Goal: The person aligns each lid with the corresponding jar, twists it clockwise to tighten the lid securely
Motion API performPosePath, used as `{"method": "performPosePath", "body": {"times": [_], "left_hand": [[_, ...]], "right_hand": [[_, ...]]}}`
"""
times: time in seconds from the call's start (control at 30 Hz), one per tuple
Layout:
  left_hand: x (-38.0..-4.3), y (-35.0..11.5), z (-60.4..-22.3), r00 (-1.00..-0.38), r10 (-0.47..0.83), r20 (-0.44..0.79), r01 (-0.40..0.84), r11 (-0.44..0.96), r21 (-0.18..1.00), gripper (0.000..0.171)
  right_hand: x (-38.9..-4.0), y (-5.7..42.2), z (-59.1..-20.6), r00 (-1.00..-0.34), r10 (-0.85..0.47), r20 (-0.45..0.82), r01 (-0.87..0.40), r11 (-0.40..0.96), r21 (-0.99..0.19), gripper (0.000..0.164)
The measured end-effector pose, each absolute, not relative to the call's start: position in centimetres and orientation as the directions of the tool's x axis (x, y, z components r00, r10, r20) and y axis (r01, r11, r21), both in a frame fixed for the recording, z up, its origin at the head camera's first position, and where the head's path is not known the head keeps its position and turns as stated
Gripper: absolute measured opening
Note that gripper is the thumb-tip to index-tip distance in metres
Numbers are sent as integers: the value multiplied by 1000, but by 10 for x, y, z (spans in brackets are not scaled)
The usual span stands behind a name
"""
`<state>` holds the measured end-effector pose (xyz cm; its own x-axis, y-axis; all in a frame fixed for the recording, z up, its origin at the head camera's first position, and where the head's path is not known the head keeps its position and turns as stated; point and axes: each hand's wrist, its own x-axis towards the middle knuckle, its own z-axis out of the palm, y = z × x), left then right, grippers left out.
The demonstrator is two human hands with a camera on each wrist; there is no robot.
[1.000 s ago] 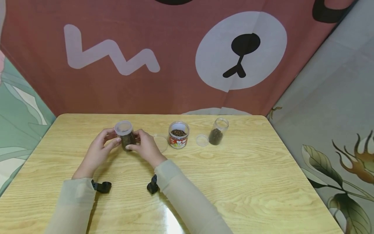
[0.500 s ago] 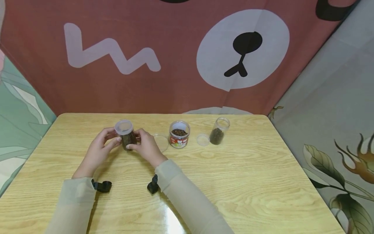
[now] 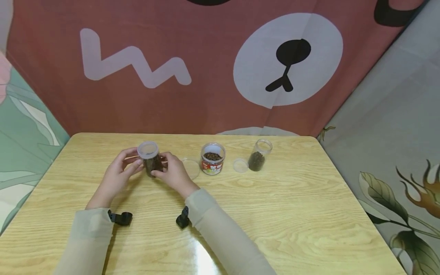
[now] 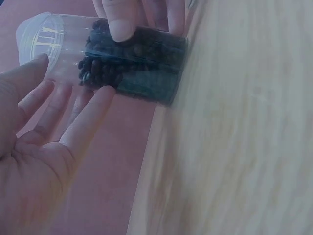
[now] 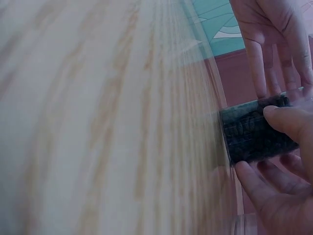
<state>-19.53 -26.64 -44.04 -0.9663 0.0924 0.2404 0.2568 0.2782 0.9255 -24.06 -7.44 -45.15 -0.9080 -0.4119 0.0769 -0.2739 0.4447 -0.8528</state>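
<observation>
A clear plastic jar [image 3: 150, 164] with dark beans in its lower part stands upright at the left of the table, under a translucent lid [image 4: 30, 36]. My right hand [image 3: 177, 173] grips it low from the right, thumb [image 5: 279, 117] on the near side and fingers behind. My left hand [image 3: 116, 172] is around its other side with fingers extended. In the left wrist view, the left thumb [image 4: 34, 71] lies over the rim just below the lid, and a fingertip [image 4: 105, 93] is right at the jar's wall.
A red-labelled tub [image 3: 212, 167] of brown bits stands open right of my hands, a large clear lid [image 3: 193, 173] beside it. Further right are a small clear lid [image 3: 240, 165] and an uncovered jar [image 3: 257, 160] of dark bits. A fabric backdrop [image 3: 206, 107] hangs behind the table.
The head view has shifted slightly. The jar and right hand sit a little further right of my left hand, whose thumb now overlaps the jar less.
</observation>
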Motion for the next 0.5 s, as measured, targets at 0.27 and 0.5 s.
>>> {"method": "performPosePath", "body": {"times": [0.27, 0.5], "left_hand": [[-192, -266, -436, -964, 53, 261, 264, 315, 912, 48], [-193, -264, -430, -947, -8, 321, 291, 398, 870, 42]], "right_hand": [[-236, -66, -444, -903, -418, 95, -270, 382, -884, 52], [-228, -52, -435, -891, -445, 90, -255, 326, -910, 49]]}}
